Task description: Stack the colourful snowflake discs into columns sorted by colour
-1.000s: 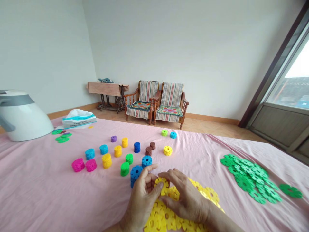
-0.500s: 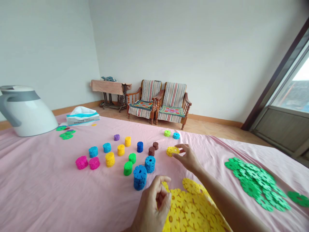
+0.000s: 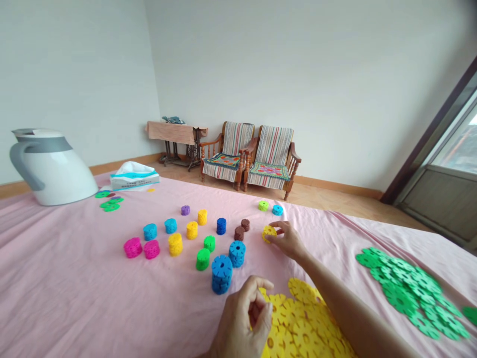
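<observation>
Half the small yellow stack (image 3: 268, 231) hides behind right hand (image 3: 290, 242) fingers (image 3: 278, 238)

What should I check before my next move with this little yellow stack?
1. Right hand has its fingertips on the yellow stack: ok.
2. Yellow stack stands upright on the pink cloth: ok.
3. Yellow stack is clear of the brown stacks beside it: ok, they are apart.
4. Left hand holds a disc: cannot tell, its fingers are curled shut.
5. Yellow pile lies right beside the left hand: ok.
</observation>
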Demonstrator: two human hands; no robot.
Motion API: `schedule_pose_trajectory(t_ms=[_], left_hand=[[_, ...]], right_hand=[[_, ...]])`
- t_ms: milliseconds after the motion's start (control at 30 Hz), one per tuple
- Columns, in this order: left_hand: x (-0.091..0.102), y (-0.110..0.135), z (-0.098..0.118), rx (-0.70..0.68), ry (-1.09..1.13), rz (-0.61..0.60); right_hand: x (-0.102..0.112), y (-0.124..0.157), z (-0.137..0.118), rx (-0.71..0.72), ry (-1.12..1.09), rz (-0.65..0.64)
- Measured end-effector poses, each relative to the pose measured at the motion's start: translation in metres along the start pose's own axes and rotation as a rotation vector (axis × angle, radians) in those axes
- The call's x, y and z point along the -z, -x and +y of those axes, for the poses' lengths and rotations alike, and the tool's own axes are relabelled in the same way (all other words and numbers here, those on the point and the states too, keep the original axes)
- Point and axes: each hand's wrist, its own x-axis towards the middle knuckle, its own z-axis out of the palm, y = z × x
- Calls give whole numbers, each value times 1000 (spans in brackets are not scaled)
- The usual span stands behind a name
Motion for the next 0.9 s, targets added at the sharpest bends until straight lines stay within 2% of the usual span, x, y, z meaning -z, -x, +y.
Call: schedule_pose_trajectory(t_ms=[167, 267, 333, 467, 533, 700, 900], left_hand=[[1, 0, 3, 4, -49, 11], [1, 0, 0, -4, -74, 9], [0, 0, -3, -10, -76, -16], [-1, -1, -9, 1, -73, -24], [-1, -2, -9, 7, -72, -27], [0, -3, -6, -3, -54, -37], [-1, -3, -8, 8, -29, -36]], right_hand=[[5, 2, -2, 14, 0, -1], [21, 9, -5, 45, 26, -8], [37, 18, -8, 69, 70, -96], [75, 43, -16, 108, 171, -532], [89, 54, -20, 123, 256, -680], [99, 62, -26, 125, 387, -777], [99, 57, -26, 72, 298, -807]])
